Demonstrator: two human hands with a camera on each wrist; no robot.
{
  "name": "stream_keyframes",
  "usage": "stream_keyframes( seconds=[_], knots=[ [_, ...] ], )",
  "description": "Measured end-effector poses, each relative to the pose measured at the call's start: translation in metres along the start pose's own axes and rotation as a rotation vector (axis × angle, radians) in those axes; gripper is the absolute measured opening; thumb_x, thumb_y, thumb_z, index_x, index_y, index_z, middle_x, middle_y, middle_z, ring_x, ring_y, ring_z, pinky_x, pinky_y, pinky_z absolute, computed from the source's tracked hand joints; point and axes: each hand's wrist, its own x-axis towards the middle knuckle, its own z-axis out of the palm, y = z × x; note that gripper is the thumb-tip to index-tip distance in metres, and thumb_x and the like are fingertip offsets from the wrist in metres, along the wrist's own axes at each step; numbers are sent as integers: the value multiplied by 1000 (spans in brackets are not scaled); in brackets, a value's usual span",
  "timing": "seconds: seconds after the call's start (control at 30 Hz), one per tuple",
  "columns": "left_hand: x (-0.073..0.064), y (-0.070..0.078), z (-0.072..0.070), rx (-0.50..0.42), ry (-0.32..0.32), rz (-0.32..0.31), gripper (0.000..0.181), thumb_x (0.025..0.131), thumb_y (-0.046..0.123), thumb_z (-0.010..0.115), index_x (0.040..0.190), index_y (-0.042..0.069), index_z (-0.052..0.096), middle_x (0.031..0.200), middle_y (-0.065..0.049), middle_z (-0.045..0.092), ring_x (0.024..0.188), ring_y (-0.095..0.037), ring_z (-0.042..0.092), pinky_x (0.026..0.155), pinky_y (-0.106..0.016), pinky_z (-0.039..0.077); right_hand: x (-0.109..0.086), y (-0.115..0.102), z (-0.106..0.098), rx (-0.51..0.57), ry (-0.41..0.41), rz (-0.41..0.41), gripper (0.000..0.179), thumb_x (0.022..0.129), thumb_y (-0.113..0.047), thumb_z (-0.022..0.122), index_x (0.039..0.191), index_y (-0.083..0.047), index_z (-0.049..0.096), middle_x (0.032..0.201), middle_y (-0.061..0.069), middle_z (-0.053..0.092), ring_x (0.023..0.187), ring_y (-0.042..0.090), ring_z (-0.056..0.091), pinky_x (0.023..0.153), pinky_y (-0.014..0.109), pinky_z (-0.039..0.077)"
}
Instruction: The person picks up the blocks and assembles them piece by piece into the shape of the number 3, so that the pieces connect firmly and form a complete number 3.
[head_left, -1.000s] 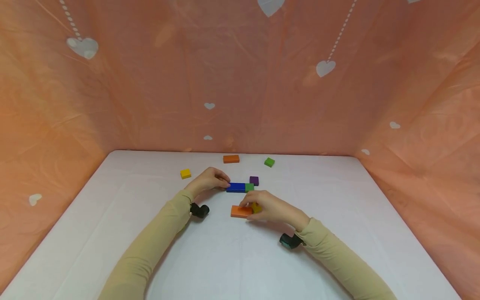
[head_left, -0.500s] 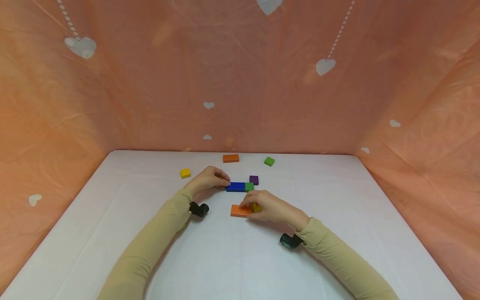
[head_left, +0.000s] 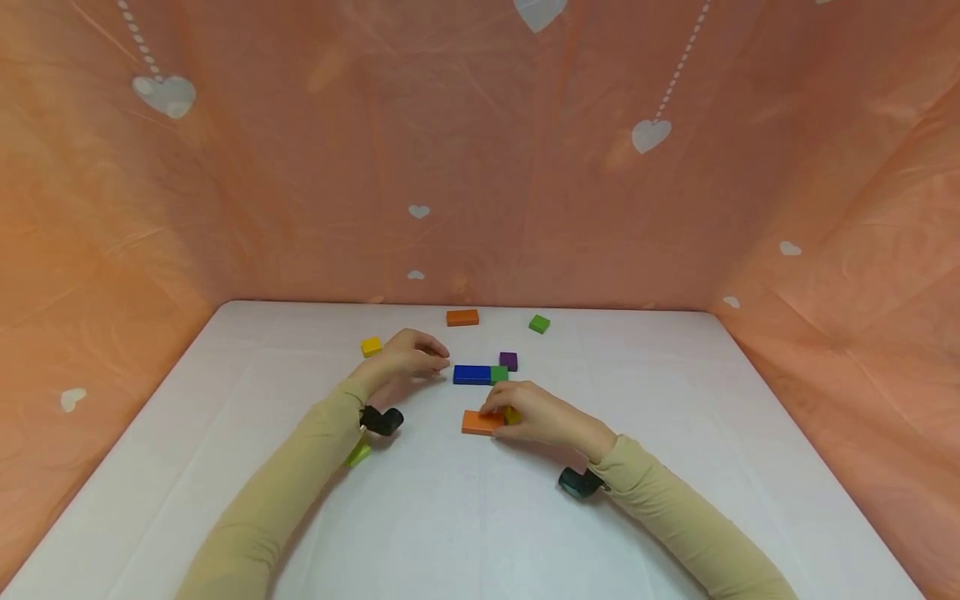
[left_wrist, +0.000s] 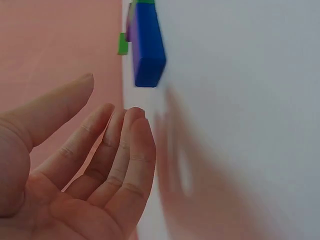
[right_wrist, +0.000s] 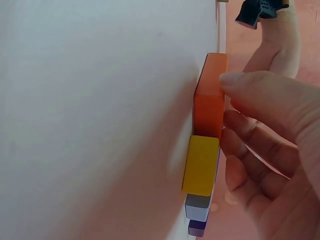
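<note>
One blue block (head_left: 472, 375) lies end to end against a green block (head_left: 499, 375) on the white table (head_left: 480, 517) in the head view, with the left hand (head_left: 408, 356) just beyond the blue end and the right hand (head_left: 540, 414) at an orange block (head_left: 474, 424) nearer the person. Left wrist view: the grip stands apart, thumb (left_wrist: 55, 107) held off from the loosely bent fingers (left_wrist: 140, 160), and a gap separates the fingertips from the blue block. Right wrist view: the other grip is clamped on the orange block, thumb tip touching it, a yellow block (right_wrist: 201, 165) at the end toward the camera.
</note>
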Motion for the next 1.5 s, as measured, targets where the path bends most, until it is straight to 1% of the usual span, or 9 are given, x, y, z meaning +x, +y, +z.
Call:
stream_keyframes(
  seconds=[0.27,0.5,0.6,0.73,0.9,1.07,1.17,1.33,1.5],
  knots=[
    [-27,0,-24,-30,-49,125,38,88,19,69,119,-3,62,109,-10,66,100,-25,61,89,-37,49,-1,1,3,10,8,11,27,84,-15,75,109,-8,70,107,-2,61,97,9,56,88,23,48],
    [-55,-5,-40,-95,-83,160,41,88,14,69,123,-5,58,118,-22,61,104,-27,62,89,-37,51,-2,5,5,71,27,41,26,83,-14,76,109,-10,70,106,-5,61,96,8,56,88,24,48],
    [-69,-9,-46,-132,-99,179,41,88,11,69,124,-6,57,121,-26,59,107,-32,60,89,-39,50,-2,6,6,90,38,37,26,83,-13,76,108,-9,70,106,-4,62,96,9,57,87,25,48],
    [-82,-15,-55,-156,-112,168,45,90,12,67,126,-10,53,122,-28,56,111,-41,56,90,-40,50,-2,7,5,100,47,33,26,83,-12,76,107,-9,70,105,-3,62,96,9,57,87,25,48],
    [-98,-30,-64,-127,-116,149,47,90,12,66,127,-12,51,121,-29,56,109,-37,58,87,-38,52,-1,7,5,102,42,41,25,83,-13,76,107,-9,70,105,-4,62,96,9,57,89,25,47],
    [-115,-43,-67,-92,-154,125,45,90,10,67,125,-13,52,119,-27,59,107,-34,59,84,-40,53,0,7,6,98,31,45,24,83,-13,76,107,-10,71,105,-4,62,96,8,57,89,25,47],
    [-124,-48,-68,-64,-175,132,45,89,12,68,125,-12,53,119,-24,60,106,-32,60,83,-36,53,0,6,6,95,34,52,24,83,-13,76,106,-10,71,104,-5,62,96,8,57,89,25,47],
    [-132,-56,-67,-5,-199,144,47,87,16,71,124,-8,56,119,-20,62,109,-31,59,83,-24,50,0,6,5,97,29,53,24,83,-14,76,107,-10,71,105,-5,62,97,8,57,89,24,47],
    [-135,-61,-63,13,-183,141,47,84,17,74,122,-6,58,118,-18,63,107,-32,60,83,-22,48,0,7,5,99,36,49,24,83,-13,76,106,-10,71,104,-4,62,96,8,56,88,24,47]
  ],
)
